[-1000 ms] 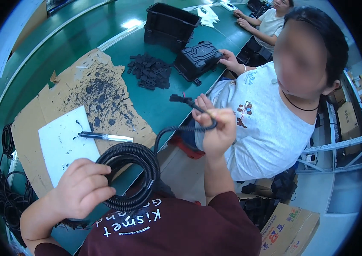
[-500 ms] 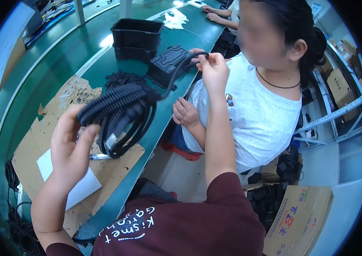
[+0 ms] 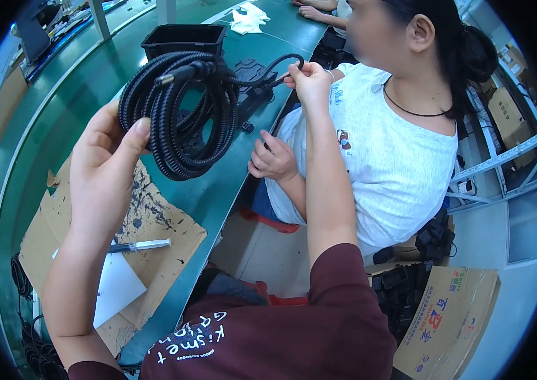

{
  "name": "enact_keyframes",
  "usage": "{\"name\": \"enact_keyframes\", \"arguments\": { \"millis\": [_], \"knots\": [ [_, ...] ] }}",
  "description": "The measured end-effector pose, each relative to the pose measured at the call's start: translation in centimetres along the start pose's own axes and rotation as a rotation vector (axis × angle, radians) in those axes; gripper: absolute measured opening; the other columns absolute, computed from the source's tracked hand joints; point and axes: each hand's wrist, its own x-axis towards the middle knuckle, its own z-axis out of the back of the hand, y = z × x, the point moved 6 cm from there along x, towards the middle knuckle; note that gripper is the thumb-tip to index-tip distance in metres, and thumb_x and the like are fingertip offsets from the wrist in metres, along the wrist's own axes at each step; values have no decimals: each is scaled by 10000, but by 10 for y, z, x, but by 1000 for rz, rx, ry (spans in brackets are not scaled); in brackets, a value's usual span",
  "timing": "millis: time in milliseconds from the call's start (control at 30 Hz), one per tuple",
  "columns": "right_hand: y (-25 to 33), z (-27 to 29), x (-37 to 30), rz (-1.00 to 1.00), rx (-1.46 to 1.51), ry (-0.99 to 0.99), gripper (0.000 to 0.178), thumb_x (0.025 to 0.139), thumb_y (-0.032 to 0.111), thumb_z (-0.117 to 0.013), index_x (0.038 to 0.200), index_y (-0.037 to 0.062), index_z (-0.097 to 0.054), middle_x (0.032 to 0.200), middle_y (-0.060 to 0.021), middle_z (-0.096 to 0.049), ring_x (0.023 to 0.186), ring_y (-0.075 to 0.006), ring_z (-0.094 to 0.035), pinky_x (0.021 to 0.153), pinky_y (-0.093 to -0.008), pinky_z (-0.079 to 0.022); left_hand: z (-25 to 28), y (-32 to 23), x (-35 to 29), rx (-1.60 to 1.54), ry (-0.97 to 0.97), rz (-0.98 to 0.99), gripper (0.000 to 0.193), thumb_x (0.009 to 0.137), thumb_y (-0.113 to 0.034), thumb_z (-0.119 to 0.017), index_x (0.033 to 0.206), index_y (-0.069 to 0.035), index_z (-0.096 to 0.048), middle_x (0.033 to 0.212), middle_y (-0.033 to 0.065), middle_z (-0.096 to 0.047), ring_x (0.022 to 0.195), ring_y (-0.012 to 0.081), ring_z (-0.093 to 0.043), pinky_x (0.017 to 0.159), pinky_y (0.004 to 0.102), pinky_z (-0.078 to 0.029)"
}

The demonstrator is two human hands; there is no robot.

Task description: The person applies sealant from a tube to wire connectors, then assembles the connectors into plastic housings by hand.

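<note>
My left hand [image 3: 107,142] is closed round one side of a coiled black corrugated cable [image 3: 179,155], held up over the workbench. A plug with a metal tip pokes out across the top of the coil. From there a smooth length of the cable runs right and bends over into my right hand [image 3: 309,81], whose fingers pinch it. Beneath that stretch, partly covered, lies a black ribbed case [image 3: 255,85]. A co-worker in a light grey shirt sits to the right; one hand [image 3: 274,158] is half curled near the bench edge, below my right hand.
A black bin [image 3: 183,43] stands behind the coil on the green bench [image 3: 217,190]. Stained cardboard [image 3: 173,218], white paper [image 3: 116,294] and a slim syringe-like tool [image 3: 145,245] lie nearer. Black cables [image 3: 40,354] hang lower left. A carton [image 3: 452,316] sits lower right.
My left hand has lifted and turned the coil, so its loops face me and the plug shows at the top. My right hand has shifted slightly left and up, still pinching the cable.
</note>
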Motion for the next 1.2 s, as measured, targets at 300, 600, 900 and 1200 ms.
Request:
{"name": "enact_keyframes", "arguments": {
  "millis": [300,600,900,1200],
  "knots": [
    [1,-3,-6,44,-69,81,131,899,73,-561,946,-46,-533,753,-109,-675,597,-110,-610,521,-196,-501,0,4,3,22,-19,9,328,899,-163,-596,1154,35,-538,914,51,-614,826,101,-553,748,238,-454],
    [12,-9,-14,52,-79,101,96,907,62,-538,868,-26,-542,745,-107,-678,586,-98,-595,520,-191,-490,5,11,0,11,-53,13,339,897,-172,-600,1161,32,-540,917,52,-615,822,96,-552,725,237,-452],
    [-3,-11,-5,72,-67,162,101,892,54,-556,801,12,-543,735,-98,-676,573,-98,-603,516,-204,-496,10,12,2,69,-28,32,328,922,-159,-552,1181,39,-519,991,68,-628,900,117,-601,811,262,-475],
    [-3,-10,1,125,-210,99,103,871,77,-600,832,-9,-558,733,-95,-672,587,-107,-632,511,-217,-505,14,20,1,48,-87,68,330,903,-178,-586,1159,26,-546,923,53,-623,814,94,-562,722,232,-457]
  ]
}}
